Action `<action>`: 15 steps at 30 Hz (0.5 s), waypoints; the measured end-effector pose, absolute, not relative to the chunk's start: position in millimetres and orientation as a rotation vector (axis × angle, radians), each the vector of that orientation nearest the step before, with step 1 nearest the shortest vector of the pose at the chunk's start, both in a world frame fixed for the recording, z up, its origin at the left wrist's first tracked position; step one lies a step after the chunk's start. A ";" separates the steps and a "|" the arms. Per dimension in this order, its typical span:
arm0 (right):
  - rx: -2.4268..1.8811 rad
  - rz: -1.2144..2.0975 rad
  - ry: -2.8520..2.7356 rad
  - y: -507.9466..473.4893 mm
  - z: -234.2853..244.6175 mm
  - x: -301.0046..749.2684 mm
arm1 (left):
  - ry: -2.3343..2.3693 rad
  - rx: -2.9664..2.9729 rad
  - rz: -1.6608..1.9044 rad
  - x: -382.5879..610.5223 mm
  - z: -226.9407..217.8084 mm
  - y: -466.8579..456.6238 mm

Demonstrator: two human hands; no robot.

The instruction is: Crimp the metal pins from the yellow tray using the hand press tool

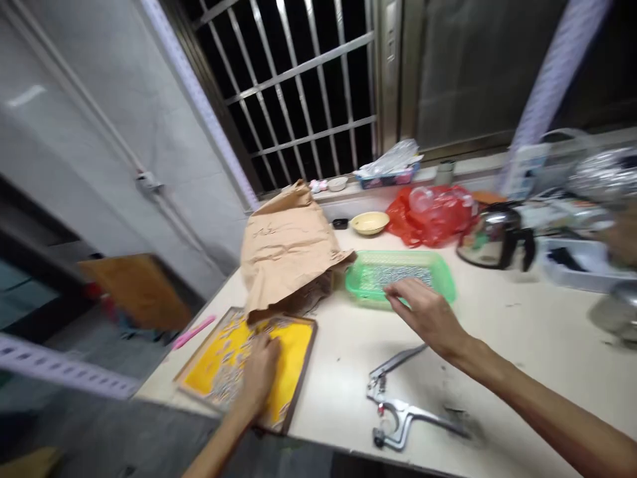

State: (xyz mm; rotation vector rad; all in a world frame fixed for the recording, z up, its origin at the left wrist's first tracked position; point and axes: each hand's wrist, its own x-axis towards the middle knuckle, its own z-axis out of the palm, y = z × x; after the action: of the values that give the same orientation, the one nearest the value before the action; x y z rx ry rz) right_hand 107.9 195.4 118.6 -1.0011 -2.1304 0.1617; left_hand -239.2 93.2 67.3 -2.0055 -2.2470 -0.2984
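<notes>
My left hand (262, 368) rests in a shallow framed tray with a yellow bottom (298, 342), its fingers curled down among small metallic pieces (226, 382). Whatever lies under those fingertips is hidden. My right hand (421, 312) is raised at the near edge of a green plastic basket (445, 282), thumb and fingers drawn together; anything in them is too small to make out. Small silvery pieces (398, 273) cover part of the basket's bottom. Below my right hand, a metal hand-press plier (398, 411) lies on the table with its handles spread.
A brown paper bag (293, 242) leans over the tray's far edge. Left of the tray lies a pink tool (194, 332). Behind the basket are a yellow bowl (369, 223) and a red plastic bag (430, 216). A kettle (490, 239) and white bin (577, 275) stand to the right.
</notes>
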 end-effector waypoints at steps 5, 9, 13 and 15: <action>-1.207 0.040 -2.096 229.7 150.3 132.1 | -2.215 -2.043 -0.275 -271.9 51.1 120.3; -1.143 0.191 -2.171 187.3 137.3 131.8 | -2.260 -2.101 -0.415 -274.8 58.6 126.9; -1.190 0.418 -2.420 126.7 95.5 137.0 | -2.662 -2.051 -0.766 -229.7 78.6 117.4; -1.237 0.450 -2.519 105.0 76.4 143.1 | -2.950 -2.165 -0.975 -189.6 85.5 106.8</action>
State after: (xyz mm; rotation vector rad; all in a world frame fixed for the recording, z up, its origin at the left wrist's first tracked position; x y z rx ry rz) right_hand 143.1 105.0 76.4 -1.2372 -2.5189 0.4498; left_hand -189.6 106.8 85.5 -2.1654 -2.9503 -0.9747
